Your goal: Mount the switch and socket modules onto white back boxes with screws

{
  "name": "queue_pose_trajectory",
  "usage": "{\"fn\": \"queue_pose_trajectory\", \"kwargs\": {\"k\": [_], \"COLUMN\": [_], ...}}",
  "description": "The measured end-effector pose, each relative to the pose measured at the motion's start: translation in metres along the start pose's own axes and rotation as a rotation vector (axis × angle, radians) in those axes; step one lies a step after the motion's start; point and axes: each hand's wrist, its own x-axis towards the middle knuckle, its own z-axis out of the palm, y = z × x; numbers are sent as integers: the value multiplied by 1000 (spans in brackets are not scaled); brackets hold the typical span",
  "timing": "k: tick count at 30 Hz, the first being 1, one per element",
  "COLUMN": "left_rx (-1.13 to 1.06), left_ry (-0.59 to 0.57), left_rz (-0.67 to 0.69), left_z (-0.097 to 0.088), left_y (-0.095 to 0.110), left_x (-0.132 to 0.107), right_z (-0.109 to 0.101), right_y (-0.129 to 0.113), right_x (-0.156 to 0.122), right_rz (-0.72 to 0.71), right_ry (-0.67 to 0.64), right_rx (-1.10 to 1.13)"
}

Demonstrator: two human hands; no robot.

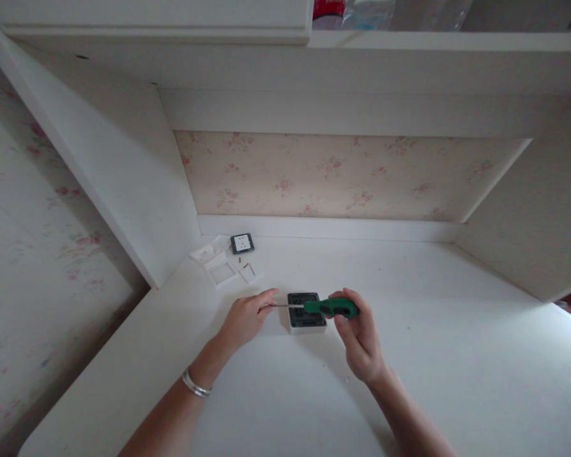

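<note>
My right hand (pixel 361 336) is closed around the green and black handle of a screwdriver (pixel 330 308), held level with its shaft pointing left. The thumb and fingers of my left hand (pixel 247 317) come together at the screwdriver's tip; whatever small thing they may pinch there is too small to make out. Beneath the screwdriver, between my hands, a black socket module (pixel 306 320) sits on a white mounting box (pixel 308 330) on the white desk. The handle and shaft hide part of the module's face.
Toward the back left lie a second socket (pixel 242 243) with a white face, white cover frames (pixel 221 273), a smaller white frame (pixel 248 273) and a small screw (pixel 240 259). A cabinet shelf (pixel 266 70) overhangs the white desk (pixel 433 355), with side panels left and right.
</note>
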Motion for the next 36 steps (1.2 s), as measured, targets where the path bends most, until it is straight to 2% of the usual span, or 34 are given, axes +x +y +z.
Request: {"fn": "queue_pose_trajectory", "kwargs": {"k": [3,8,12,16,19,21,29,36], "left_rx": [13,-49,-126,-145,-154,-182,-302,-363], "left_ry": [-2,42,79,114,120,126,138,125], "left_rz": [32,47,10,-7,-17,-15,-11,-12], "left_z": [1,5,6,5,8,11,21,26], "left_y": [1,-2,-2,2,4,6,21,32], "left_x": [0,0,1,0,-1,-2,-4,-4], "right_z": [0,2,5,7,7,7,-3,-14], "right_y": [-6,-32,-52,-62,-66,-69,-85,-87], "right_x": [4,22,37,44,45,46,59,60], "right_rz": [-100,-291,-343,-246,-84,-26,-45,-54], "right_ry": [-9,-145,-150,-132,-167,-183,-195,-184], "right_rx": [-125,-321,-380,-468,-418,-368,-338,-373]}}
